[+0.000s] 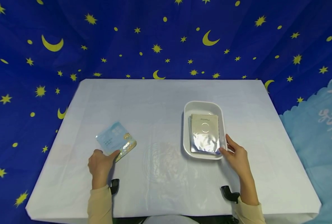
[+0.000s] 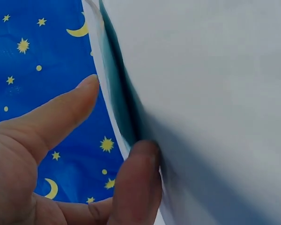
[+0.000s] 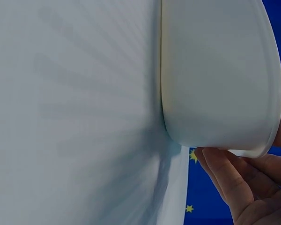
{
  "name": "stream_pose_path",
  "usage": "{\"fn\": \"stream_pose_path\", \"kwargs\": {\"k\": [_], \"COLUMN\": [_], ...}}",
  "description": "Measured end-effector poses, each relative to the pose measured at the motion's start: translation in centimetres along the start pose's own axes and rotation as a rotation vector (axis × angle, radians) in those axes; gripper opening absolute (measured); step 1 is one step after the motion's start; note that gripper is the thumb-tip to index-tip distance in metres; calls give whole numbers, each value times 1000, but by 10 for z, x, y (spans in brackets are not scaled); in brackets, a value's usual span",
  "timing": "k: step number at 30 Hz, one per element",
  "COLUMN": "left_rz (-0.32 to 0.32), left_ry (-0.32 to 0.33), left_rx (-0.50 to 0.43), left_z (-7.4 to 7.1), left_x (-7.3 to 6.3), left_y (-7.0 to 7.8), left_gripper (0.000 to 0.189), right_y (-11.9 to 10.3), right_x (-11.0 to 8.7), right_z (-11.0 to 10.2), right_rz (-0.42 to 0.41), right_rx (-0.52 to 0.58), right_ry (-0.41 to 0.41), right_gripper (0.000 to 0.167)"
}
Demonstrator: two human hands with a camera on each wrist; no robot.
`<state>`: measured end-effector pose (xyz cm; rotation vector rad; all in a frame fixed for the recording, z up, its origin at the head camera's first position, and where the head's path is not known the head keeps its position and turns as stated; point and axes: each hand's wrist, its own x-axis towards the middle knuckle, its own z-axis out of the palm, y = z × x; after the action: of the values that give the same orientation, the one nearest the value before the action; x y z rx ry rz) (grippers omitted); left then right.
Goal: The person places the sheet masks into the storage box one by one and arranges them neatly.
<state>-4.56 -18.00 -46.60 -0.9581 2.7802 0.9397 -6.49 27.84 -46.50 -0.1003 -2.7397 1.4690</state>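
A flat, glossy blue sachet (image 1: 114, 138) with a golden lower end lies at the left of the white table. My left hand (image 1: 100, 165) pinches it at its near edge, the thumb reaching over the golden end. In the left wrist view the sachet (image 2: 113, 84) shows nearly edge-on against the thumb. To the right stands a white tray (image 1: 202, 105) with a small stack of flat sachets, a silver-and-beige one (image 1: 205, 130) on top. My right hand (image 1: 237, 157) grips the tray's near right rim. Its fingers wrap the outer wall in the right wrist view.
A white sheet covers the table (image 1: 154, 99). Behind and to the left hangs a dark blue cloth (image 1: 138, 40) with yellow stars and moons. At the right is a light blue cloth (image 1: 317, 130) with white lettering. Black wrist mounts (image 1: 229, 194) sit by both wrists.
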Motion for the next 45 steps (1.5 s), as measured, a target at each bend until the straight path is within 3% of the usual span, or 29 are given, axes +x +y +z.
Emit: {"fn": "stream_pose_path", "kwargs": {"k": [12,17,20,27,45], "left_rz": [28,1,-33,-110,-91], "left_ry": [28,24,28,-6,0], "left_rx": [-87,-119,-192,-483,-633], "left_z": [8,6,6,6,-2], "left_x": [1,4,5,7,6], "left_y": [4,1,-2,-4,6], "left_gripper": [52,47,36,21,21], "right_y": [-1,0,0,-2,-1], "right_x": [0,0,0,0,-1], "right_z": [0,1,1,0,0], "right_rz": [-4,-2,4,23,-4], "right_rx": [-4,-6,-7,6,6], "right_ry": [3,3,2,-7,-2], "right_gripper": [61,61,62,62,62]}}
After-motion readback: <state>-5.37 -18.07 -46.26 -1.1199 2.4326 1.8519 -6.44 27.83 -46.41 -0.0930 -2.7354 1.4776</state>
